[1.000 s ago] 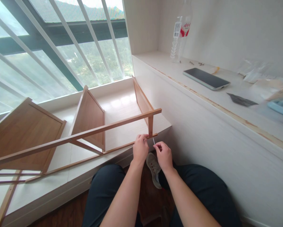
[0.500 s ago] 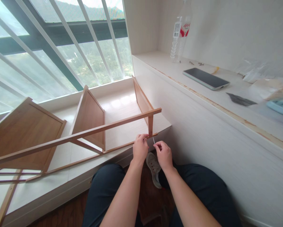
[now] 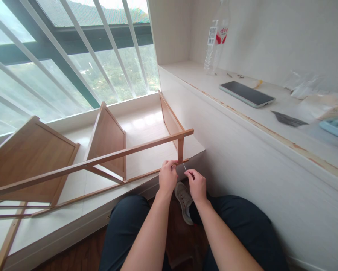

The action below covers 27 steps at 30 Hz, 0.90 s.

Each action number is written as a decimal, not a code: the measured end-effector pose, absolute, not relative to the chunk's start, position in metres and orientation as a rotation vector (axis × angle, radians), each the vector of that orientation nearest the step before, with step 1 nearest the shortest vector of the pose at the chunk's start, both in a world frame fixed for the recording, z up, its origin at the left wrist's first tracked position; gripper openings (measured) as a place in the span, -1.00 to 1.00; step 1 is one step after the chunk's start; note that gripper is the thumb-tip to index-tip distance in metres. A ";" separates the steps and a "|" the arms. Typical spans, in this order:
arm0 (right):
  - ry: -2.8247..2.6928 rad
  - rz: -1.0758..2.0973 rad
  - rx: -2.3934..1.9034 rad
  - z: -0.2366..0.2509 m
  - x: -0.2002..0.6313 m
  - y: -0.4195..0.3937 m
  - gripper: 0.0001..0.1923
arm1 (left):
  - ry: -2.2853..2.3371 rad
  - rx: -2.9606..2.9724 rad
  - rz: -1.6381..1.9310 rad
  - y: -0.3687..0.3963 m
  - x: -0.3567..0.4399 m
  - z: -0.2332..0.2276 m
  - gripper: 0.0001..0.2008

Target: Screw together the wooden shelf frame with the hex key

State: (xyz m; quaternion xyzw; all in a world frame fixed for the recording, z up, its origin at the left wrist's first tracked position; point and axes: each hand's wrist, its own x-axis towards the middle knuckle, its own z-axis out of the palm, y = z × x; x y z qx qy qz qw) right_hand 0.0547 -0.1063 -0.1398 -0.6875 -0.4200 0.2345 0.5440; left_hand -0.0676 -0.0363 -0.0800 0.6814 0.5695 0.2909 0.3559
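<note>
At sill edge | my L hand [image 3: 167,177] grips 1 wooden frame [image 3: 101,161] rail, closed | R hand [image 3: 196,184] pinches 1 thin metal key [image 3: 184,166] | 3 panels | 1 phone [image 3: 246,94], 1 bottle [image 3: 216,37] on ledge

the shelf frame [image 3: 107,160] is showing smooth matt wood. the thin tool [image 3: 184,166] is looking like shiny metal. the ledge [image 3: 146,124] is shining glossy white. the bottle [image 3: 215,41] is looking like clear plastic.
</note>
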 end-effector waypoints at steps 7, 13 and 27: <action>-0.737 0.956 -1.482 -0.151 0.046 -0.100 -0.60 | 1.480 1.774 0.768 -0.037 -0.067 -0.082 -0.72; -0.525 1.241 -1.264 -0.153 0.040 -0.097 -0.59 | 1.489 1.801 0.793 -0.036 -0.067 -0.080 -0.72; -0.500 1.158 -1.251 -0.146 0.034 -0.102 -0.57 | 1.468 1.775 0.792 -0.036 -0.068 -0.082 -0.76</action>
